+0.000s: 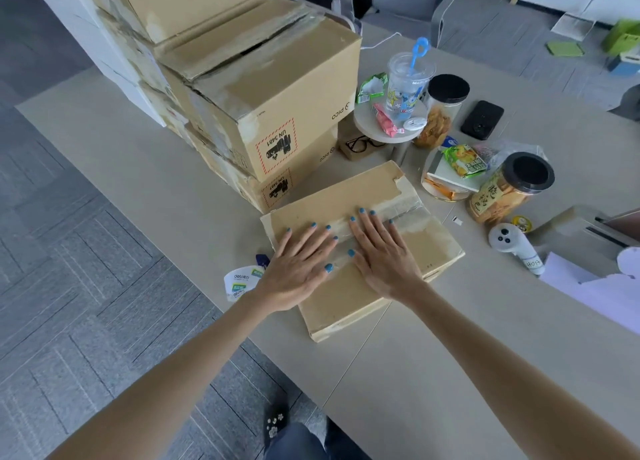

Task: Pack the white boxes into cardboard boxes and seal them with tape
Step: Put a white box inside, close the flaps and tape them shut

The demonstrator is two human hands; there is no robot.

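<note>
A closed cardboard box lies on the beige table in front of me, with a strip of clear tape running along its top seam. My left hand lies flat on the lid's left half, fingers straight and spread. My right hand presses flat beside it, its fingertips on the tape. A roll of tape with a white label sits on the table just left of my left hand, partly hidden by it. No white boxes show.
Stacked taped cardboard boxes stand behind the box. To the right are a plastic cup, snack jars, snack bags, a black phone, glasses and a white controller. The table's left edge drops to grey carpet.
</note>
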